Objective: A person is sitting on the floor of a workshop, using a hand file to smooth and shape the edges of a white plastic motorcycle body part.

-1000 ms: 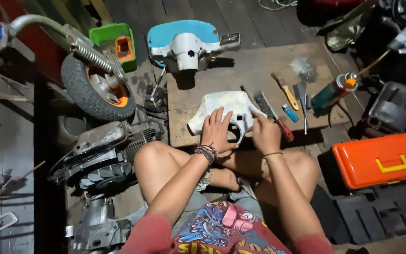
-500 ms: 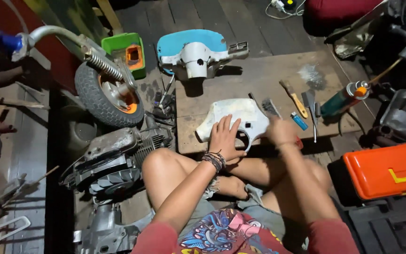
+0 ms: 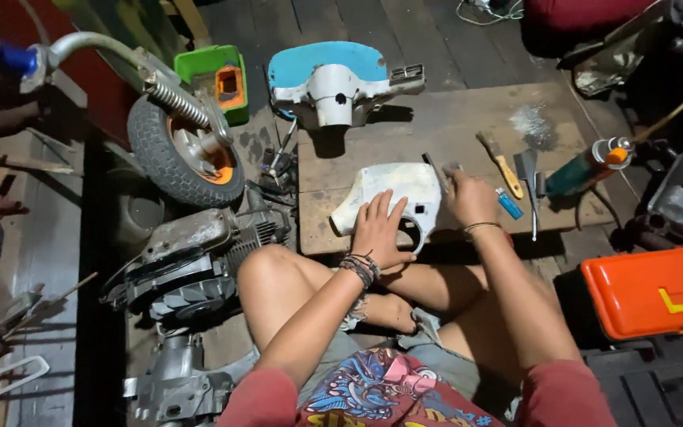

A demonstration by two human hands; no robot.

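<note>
Head view: dim workshop floor of dark planks, a low wooden board laid flat as the tabletop in front of a person sitting cross-legged. Left hand lies flat, fingers spread, on the white scooter body panel, apparently to pin it against sliding; open palm, nothing enclosed. Right hand sits at the panel's right edge, fingers curled round a thin dark tool angled onto the panel; how tightly this grip closes cannot be told. The panel rests near the board's front edge, close to the knees, presumably for reach. It looks off-white, scuffed and patchy, with a curved cut-out at its near side. Beyond it stands a blue-and-white headset cover. To the right lie a yellow-handled brush, a blue lighter and a green spray can; an orange toolbox sits off the board. Left: a wheel on its fork and an engine.
</note>
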